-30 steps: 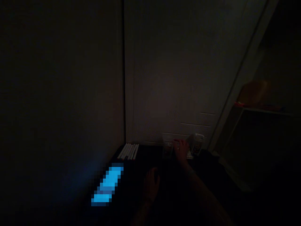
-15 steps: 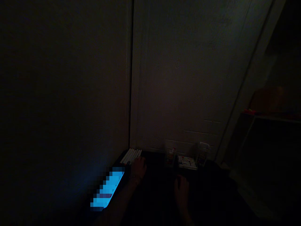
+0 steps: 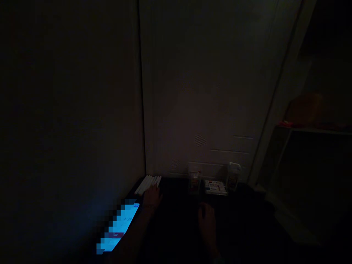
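A row of slim white sticks, like pens or markers, lies side by side in the far left corner of the dark tabletop. My left hand rests at their near right ends, fingers reaching forward and apart; whether they touch the sticks is too dark to tell. Farther right, my right hand is low over the black surface. Its fingers are loosely bent with a gap beside the thumb, and I see nothing held. Beyond it sits a flat pack with a printed label, between two clear containers.
A lit screen, partly pixelated, glows left of my left forearm. Pale panels rise behind the table. At the right, a dark box-like unit carries an orange object. The room is very dim.
The whole view has shifted, so most things sit slightly farther left. My left hand stays by the white sticks, and my right hand keeps about the same pose over the table.
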Tool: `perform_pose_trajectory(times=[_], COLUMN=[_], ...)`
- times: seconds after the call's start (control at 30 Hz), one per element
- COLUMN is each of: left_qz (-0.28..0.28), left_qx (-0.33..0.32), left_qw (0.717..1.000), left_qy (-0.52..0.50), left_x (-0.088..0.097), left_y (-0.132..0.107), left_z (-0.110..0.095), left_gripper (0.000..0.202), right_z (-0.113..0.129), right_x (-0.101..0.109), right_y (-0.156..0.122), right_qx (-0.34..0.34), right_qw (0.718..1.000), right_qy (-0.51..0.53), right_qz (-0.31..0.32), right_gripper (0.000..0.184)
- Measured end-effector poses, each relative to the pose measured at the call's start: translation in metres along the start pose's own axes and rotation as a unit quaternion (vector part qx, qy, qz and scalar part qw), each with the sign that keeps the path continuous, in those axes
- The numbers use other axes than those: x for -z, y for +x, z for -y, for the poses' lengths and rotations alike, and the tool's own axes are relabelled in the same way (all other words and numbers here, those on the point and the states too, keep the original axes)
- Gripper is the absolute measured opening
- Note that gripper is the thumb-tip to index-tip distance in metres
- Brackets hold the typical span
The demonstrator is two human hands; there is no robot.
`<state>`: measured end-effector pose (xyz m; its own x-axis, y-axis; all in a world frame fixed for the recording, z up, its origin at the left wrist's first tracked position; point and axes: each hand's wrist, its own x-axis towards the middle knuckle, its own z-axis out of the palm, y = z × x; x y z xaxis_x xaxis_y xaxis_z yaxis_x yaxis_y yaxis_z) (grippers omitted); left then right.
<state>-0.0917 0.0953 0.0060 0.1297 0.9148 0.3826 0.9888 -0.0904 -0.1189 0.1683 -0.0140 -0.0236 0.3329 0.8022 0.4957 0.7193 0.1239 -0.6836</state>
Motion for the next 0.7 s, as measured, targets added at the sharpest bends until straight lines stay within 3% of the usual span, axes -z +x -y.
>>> perform_pose_trajectory(times=[0.17, 0.37, 0.53, 0.7], left_qz=[-0.015, 0.012, 0.023, 0.067], left_qx=[0.005, 0.033, 0.027, 0.008], left_qw=[1.000, 0.999, 0.999, 0.997], left_qy=[-0.009, 0.004, -0.002, -0.029], left_x=[0.005, 0.003, 0.006, 0.019], left_y=[-0.001, -0.001, 0.000, 0.000], left_z=[0.007, 0.012, 0.006, -0.006], left_gripper=[0.042, 0.039, 0.032, 0.030], right_z=[0.001, 0.000, 0.001, 0.001], right_x=[0.000, -0.001, -0.001, -0.002], right_y=[-0.002, -0.002, -0.001, -0.002], right_qx=[-0.003, -0.021, -0.024, -0.013], right_qw=[1.000, 1.000, 0.999, 1.000], right_qy=[0.013, 0.005, -0.005, -0.020], right_qz=[0.004, 0.007, 0.022, 0.019], right_gripper=[0.027, 0.028, 0.028, 0.030])
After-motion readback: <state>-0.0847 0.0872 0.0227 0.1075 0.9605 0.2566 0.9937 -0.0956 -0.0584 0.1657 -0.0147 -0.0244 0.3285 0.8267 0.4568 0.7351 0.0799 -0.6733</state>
